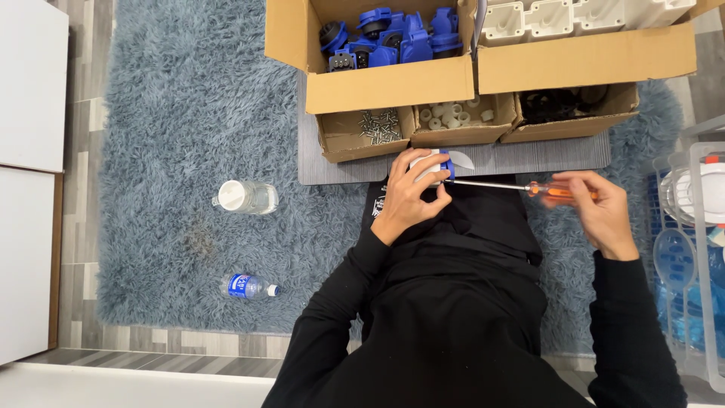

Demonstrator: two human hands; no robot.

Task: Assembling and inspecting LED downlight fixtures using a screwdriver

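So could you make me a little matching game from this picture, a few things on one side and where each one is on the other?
Things:
1. screwdriver
2. blue and white part
3. screws
4. small water bottle

Places:
A. lying on the shaggy rug
B. in a small open cardboard box
C. held in the right hand
D. held in the left hand

Pairs: 1-C, 2-D, 3-B, 4-A
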